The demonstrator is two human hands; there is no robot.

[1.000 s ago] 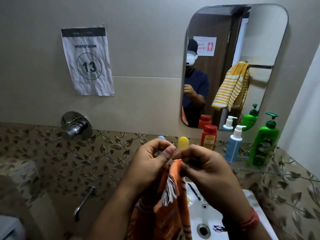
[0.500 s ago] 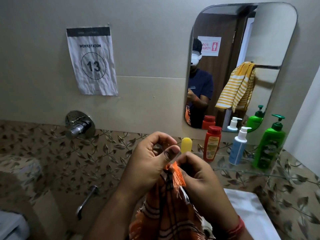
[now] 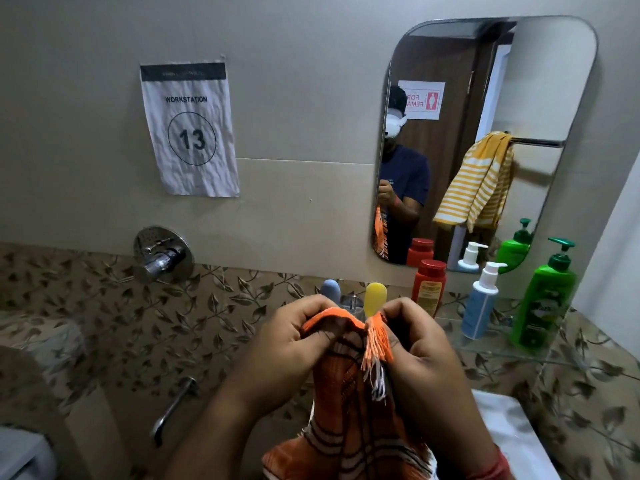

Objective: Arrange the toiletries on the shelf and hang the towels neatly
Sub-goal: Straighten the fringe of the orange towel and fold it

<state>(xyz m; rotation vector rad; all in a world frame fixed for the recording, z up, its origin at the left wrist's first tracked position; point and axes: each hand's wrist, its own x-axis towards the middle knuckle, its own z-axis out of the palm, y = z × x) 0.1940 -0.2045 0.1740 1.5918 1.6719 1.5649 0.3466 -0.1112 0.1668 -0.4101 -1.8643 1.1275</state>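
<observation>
An orange striped towel (image 3: 349, 420) with a fringed edge hangs down in front of me. My left hand (image 3: 291, 344) and my right hand (image 3: 419, 344) both pinch its top edge, close together. On the glass shelf (image 3: 502, 351) behind stand a red bottle (image 3: 428, 287), a blue pump bottle (image 3: 479, 303) and a green pump bottle (image 3: 543, 296). A blue-capped item (image 3: 330, 289) and a yellow-capped item (image 3: 375, 297) poke up just behind my hands. The mirror (image 3: 540, 81) reflects a yellow striped towel (image 3: 474, 181) draped over a rail.
A white basin (image 3: 512, 434) lies below my right hand. A chrome wall valve (image 3: 162, 258) and a spout (image 3: 173, 407) sit at the left. A paper sign reading 13 (image 3: 190, 129) is taped to the wall. A white wall (image 3: 616, 258) closes the right side.
My hands have spread slightly apart along the towel's top edge, and more of the orange cloth now shows stretched between them. The view has shifted left and down.
</observation>
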